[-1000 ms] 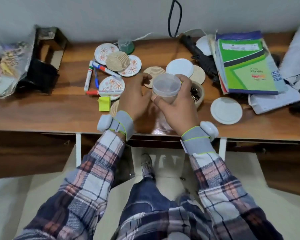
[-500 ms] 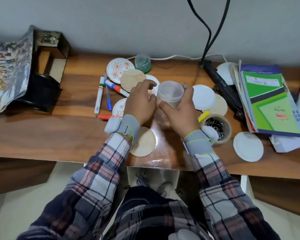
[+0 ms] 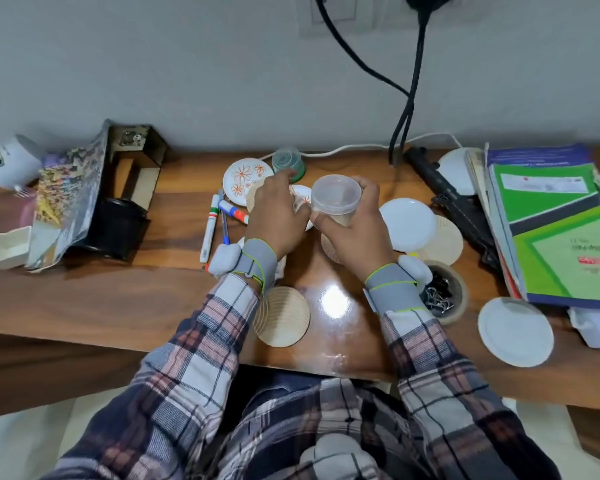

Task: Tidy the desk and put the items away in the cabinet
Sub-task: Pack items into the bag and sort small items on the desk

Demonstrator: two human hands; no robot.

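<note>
Head view: your right hand (image 3: pixel 355 237) grips the clear tub (image 3: pixel 336 197) above the desk (image 3: pixel 118 292).
Your right fingers (image 3: pixel 369 192) and thumb curl round the tub's wall and hold it upright. Your left hand (image 3: pixel 278 216) lies just left of it, thumb close to the tub. Its fingers arch forward beside a floral disc (image 3: pixel 243 176), tips near a green-lidded jar (image 3: pixel 286 161); whether they hold anything is hidden. A white lid (image 3: pixel 407 223) lies right of your right fingers, and markers (image 3: pixel 208 233) left of your left ones.
</note>
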